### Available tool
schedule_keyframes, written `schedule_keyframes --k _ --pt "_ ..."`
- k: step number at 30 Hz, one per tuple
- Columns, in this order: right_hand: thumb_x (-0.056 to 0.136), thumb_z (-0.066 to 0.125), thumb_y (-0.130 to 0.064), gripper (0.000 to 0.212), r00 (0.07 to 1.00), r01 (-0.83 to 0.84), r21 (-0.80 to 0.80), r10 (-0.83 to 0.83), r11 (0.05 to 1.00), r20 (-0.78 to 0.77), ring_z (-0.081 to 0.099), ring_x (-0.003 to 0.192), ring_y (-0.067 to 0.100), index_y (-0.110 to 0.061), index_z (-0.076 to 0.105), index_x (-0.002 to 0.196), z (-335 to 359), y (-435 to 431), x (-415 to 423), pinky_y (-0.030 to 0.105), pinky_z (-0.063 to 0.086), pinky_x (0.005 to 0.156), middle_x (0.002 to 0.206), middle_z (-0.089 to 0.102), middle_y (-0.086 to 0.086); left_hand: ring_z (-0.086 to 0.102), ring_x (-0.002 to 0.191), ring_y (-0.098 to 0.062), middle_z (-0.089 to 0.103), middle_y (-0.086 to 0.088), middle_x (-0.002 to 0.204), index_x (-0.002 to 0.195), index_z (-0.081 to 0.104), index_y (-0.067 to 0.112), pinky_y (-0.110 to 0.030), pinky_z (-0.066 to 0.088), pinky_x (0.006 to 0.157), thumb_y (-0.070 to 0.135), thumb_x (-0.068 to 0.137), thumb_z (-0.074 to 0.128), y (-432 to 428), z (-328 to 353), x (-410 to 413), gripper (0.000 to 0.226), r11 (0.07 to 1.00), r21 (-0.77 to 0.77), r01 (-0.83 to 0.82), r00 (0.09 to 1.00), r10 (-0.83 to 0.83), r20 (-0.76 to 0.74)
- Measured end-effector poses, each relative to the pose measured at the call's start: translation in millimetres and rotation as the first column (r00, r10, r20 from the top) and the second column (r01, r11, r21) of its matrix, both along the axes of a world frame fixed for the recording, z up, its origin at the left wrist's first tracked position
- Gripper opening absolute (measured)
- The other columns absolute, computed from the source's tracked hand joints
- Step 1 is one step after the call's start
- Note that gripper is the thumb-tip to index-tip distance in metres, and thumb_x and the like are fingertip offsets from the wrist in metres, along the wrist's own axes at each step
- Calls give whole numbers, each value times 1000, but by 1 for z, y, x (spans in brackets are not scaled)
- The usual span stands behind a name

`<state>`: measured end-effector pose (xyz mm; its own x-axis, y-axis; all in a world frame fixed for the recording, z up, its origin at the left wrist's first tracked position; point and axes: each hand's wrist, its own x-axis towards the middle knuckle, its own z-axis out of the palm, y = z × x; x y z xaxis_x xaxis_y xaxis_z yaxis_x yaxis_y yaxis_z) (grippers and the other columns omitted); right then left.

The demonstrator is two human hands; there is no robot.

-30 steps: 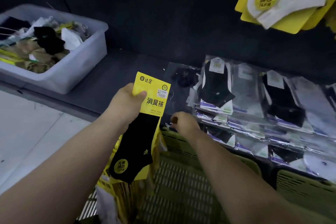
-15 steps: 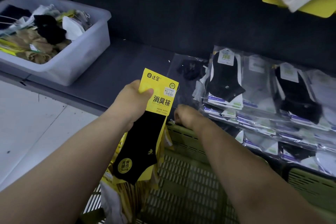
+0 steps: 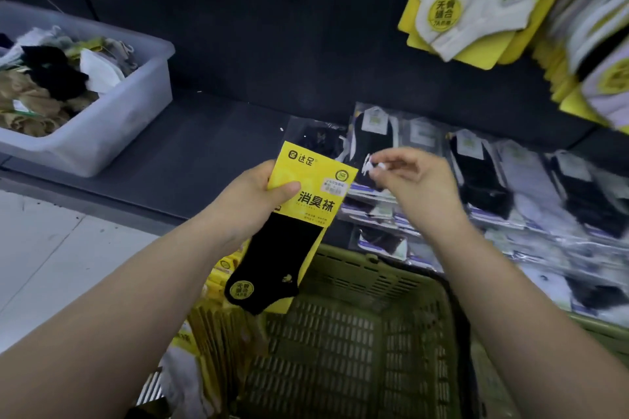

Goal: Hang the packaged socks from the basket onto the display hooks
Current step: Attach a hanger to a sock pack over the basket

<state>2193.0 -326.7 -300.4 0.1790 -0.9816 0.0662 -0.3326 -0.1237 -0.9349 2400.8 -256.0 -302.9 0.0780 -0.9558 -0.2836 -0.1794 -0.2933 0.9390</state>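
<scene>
One clear bin (image 3: 102, 139) of loose socks sits far left on the dark shelf (image 3: 204, 146). The left hand (image 3: 252, 204) grips a yellow-carded black sock pack (image 3: 306, 214) above the green basket (image 3: 374, 264). Just apart from it, the right hand (image 3: 418, 180) pinches a small white clip (image 3: 372, 165). Hanging packs (image 3: 469, 10) fill the upper right.

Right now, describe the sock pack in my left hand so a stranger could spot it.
Find the green basket, bottom centre. Just above its left rim, the left hand grips a sock pack. Its black sock on a yellow card differs from the clear-bagged packs beside it and the pale hung socks.
</scene>
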Motion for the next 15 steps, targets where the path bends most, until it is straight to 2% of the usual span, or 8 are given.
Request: schedule_keyframes --k 2,4,6,8,12,13,15 --pt "79 72 -5 22 999 -5 -64 9 998 53 63 63 2 -27 71 75 42 15 -17 12 51 64 70 69 -6 70 86 -3 74 14 95 103 62 28 -14 52 66 18 94 55 7 10 -17 15 991 -88 104 992 -110 -64" --pt "80 72 -5 22 996 -61 -111 68 992 58 61 61 -1 -26 71 73 76 33 -31 12 49 62 66 70 -11 70 87 -5 74 12 95 100 63 27 -15 54 69 15 92 58 15 19 -36 16 972 -156 173 977 -190 -99" --pt "81 70 -5 19 992 -119 -124 123 985 21 59 59 -5 -22 70 73 100 55 -46 8 44 58 65 69 -14 70 88 -6 74 9 96 98 63 25 -16 54 75 11 90 59 24 26 -55 16 943 -240 230 963 -256 -87" --pt "81 70 -7 17 989 -149 -83 149 985 -5 62 63 -2 -22 70 73 114 76 -61 11 47 63 70 71 -9 69 84 -5 74 10 93 93 64 25 -17 54 76 9 88 60 36 33 -71 17 906 -309 288 947 -317 -47" --pt "81 69 -7 18 983 -185 0 185 983 -6 68 69 9 -22 71 71 121 112 -86 20 55 70 72 72 -1 59 63 10 67 23 71 83 64 29 -3 43 51 5 87 61 57 44 -93 24 831 -431 351 935 -339 108" --pt "80 69 -8 18 981 -192 12 193 981 -6 68 70 10 -23 72 71 120 118 -90 21 56 70 73 72 0 58 61 12 65 26 67 82 64 30 -1 40 47 4 87 61 61 45 -96 27 821 -448 354 934 -337 121" --pt "81 69 -7 20 979 -203 20 203 979 3 69 68 8 -25 72 72 117 127 -96 16 53 64 72 72 -2 58 63 15 64 32 67 85 65 32 2 39 47 1 86 61 66 45 -101 31 811 -470 348 937 -317 147"
